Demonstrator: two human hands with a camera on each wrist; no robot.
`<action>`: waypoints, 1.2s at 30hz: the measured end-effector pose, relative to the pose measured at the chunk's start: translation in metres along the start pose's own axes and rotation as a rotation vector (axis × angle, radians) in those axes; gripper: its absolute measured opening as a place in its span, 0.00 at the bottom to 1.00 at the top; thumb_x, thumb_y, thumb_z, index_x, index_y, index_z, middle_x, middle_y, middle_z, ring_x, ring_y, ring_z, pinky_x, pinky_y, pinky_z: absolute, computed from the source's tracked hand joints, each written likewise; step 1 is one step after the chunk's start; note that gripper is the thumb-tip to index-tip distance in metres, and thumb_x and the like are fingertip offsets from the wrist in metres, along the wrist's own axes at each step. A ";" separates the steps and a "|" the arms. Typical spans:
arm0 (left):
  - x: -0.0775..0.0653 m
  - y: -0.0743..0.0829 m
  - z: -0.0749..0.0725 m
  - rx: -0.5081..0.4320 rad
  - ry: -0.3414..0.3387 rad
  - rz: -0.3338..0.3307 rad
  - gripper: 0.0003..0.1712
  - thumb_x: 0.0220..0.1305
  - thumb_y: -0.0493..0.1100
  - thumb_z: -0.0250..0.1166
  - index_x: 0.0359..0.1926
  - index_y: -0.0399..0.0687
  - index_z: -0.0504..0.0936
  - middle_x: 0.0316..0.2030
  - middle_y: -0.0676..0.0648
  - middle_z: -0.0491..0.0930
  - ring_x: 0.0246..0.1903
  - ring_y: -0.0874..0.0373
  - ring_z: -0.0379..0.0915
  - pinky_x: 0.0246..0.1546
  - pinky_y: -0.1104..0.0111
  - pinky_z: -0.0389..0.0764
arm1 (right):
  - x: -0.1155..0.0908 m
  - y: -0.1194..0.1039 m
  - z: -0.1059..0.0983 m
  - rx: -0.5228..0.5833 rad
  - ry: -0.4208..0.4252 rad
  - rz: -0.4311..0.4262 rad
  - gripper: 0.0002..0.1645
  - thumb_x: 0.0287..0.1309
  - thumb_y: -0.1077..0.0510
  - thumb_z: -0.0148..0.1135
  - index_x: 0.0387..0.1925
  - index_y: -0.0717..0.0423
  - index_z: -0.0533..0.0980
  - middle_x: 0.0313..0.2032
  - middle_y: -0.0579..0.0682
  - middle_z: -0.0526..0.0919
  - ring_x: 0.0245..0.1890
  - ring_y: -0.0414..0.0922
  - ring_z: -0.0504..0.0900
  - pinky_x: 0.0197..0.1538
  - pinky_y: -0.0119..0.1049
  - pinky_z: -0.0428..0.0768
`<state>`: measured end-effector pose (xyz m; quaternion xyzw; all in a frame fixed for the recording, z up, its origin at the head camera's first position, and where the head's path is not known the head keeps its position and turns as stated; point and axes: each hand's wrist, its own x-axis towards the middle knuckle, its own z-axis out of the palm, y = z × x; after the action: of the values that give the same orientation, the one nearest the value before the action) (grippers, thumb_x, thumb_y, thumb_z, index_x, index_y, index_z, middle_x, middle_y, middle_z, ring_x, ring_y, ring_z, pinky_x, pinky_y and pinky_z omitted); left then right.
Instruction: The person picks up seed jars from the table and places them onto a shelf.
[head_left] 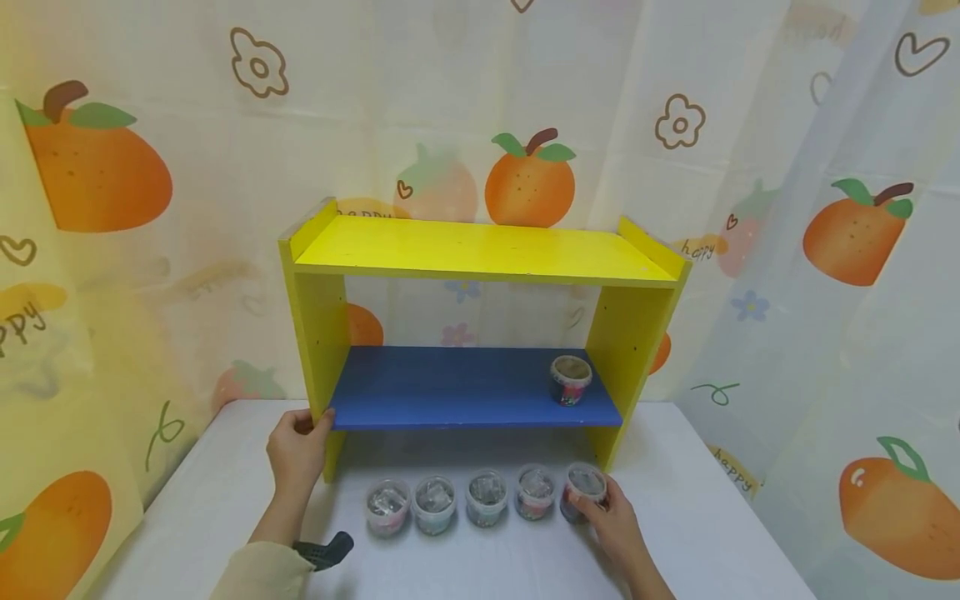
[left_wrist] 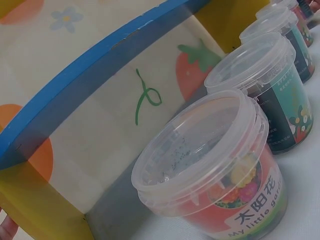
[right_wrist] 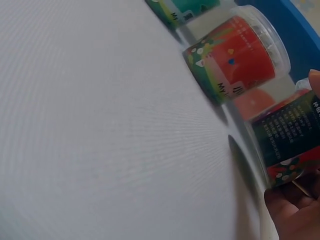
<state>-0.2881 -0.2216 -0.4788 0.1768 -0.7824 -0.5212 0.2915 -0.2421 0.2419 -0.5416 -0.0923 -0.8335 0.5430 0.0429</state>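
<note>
A small yellow-and-blue shelf unit [head_left: 487,250] stands on the table. At its left side my left hand [head_left: 296,454] grips the yellow side panel [head_left: 318,350] by its front edge, thumb beside the blue board [head_left: 465,387]. My right hand [head_left: 611,521] holds the rightmost plastic tub [head_left: 583,483], with fingers around its side; in the right wrist view this tub [right_wrist: 287,140] is tilted, and its shadow lies apart from its base. Left of it, several similar lidded tubs [head_left: 486,498] stand in a row before the shelf. Another tub [head_left: 571,380] sits at the right of the blue board.
A white cloth [head_left: 465,575] covers the table. Behind hangs a curtain [head_left: 420,100] printed with oranges and flowers. A black strap end [head_left: 326,552] sticks out by my left wrist. The yellow top board [head_left: 480,248] overhangs the blue one.
</note>
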 end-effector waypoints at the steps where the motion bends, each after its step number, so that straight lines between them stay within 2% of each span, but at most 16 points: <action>1: 0.000 0.000 0.000 0.000 -0.002 -0.003 0.26 0.63 0.55 0.67 0.46 0.35 0.79 0.40 0.36 0.82 0.39 0.46 0.78 0.26 0.83 0.70 | 0.000 -0.001 0.000 -0.002 -0.001 0.005 0.51 0.55 0.39 0.68 0.70 0.63 0.59 0.67 0.66 0.68 0.69 0.63 0.65 0.68 0.57 0.63; 5: 0.001 -0.001 0.000 0.001 0.000 0.001 0.25 0.63 0.54 0.67 0.46 0.35 0.79 0.40 0.36 0.82 0.39 0.46 0.78 0.26 0.84 0.70 | -0.001 -0.006 -0.001 0.011 0.001 0.007 0.51 0.56 0.39 0.68 0.70 0.62 0.59 0.67 0.66 0.68 0.69 0.62 0.65 0.68 0.57 0.64; 10: 0.002 -0.001 0.001 0.004 0.018 0.027 0.22 0.63 0.51 0.68 0.44 0.35 0.80 0.38 0.36 0.83 0.38 0.46 0.79 0.26 0.84 0.69 | -0.003 -0.010 -0.001 0.055 0.022 -0.051 0.45 0.57 0.45 0.68 0.69 0.61 0.62 0.64 0.64 0.72 0.67 0.59 0.69 0.67 0.55 0.67; 16: 0.001 0.000 0.001 0.001 0.017 0.023 0.23 0.62 0.52 0.68 0.44 0.34 0.80 0.38 0.36 0.83 0.37 0.46 0.79 0.26 0.83 0.70 | -0.003 -0.016 -0.005 0.084 0.028 -0.098 0.43 0.57 0.47 0.69 0.69 0.59 0.63 0.65 0.64 0.71 0.70 0.60 0.64 0.68 0.56 0.65; 25: 0.001 -0.001 0.001 0.004 0.027 0.035 0.22 0.62 0.51 0.69 0.43 0.34 0.80 0.37 0.35 0.83 0.37 0.46 0.79 0.25 0.83 0.70 | -0.001 -0.027 -0.011 0.106 0.032 -0.082 0.43 0.58 0.46 0.68 0.69 0.57 0.63 0.66 0.62 0.71 0.70 0.58 0.65 0.66 0.55 0.68; 31: 0.001 -0.002 0.001 0.011 0.025 0.019 0.23 0.62 0.52 0.68 0.44 0.35 0.80 0.38 0.36 0.83 0.37 0.46 0.78 0.26 0.83 0.69 | -0.001 -0.037 -0.012 0.116 0.041 -0.061 0.42 0.58 0.47 0.68 0.69 0.58 0.64 0.65 0.63 0.71 0.69 0.58 0.66 0.65 0.55 0.69; 36: 0.001 -0.001 0.001 0.009 0.018 0.009 0.23 0.63 0.52 0.68 0.44 0.35 0.80 0.38 0.36 0.82 0.38 0.46 0.78 0.26 0.83 0.69 | 0.000 -0.042 -0.013 0.104 0.047 -0.062 0.44 0.56 0.44 0.69 0.69 0.57 0.64 0.64 0.62 0.72 0.67 0.57 0.68 0.64 0.54 0.71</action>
<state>-0.2899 -0.2221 -0.4801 0.1794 -0.7829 -0.5146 0.3001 -0.2443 0.2374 -0.4979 -0.0768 -0.8055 0.5815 0.0840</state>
